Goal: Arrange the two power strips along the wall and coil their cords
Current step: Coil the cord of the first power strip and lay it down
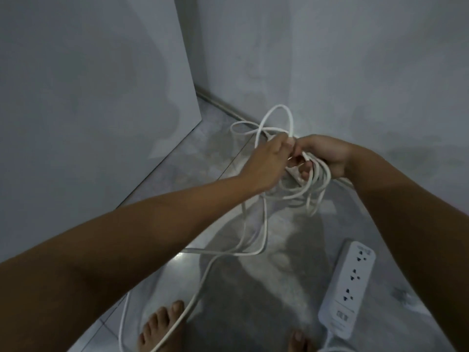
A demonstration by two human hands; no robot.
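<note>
White, light, springy: likely springs loose unless pinched at the crossing loops of cord [317, 179], held up beyond the power strip [347, 288], fingers of left hand [269, 158] and right hand [327, 156] clamped on it.

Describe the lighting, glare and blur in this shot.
Head view: dim, bluish-grey light; a small glare patch on the glossy floor; the person's shadow darkens tiles beside the power strip; left hand and right hand gripping the cord look slightly soft.
</note>
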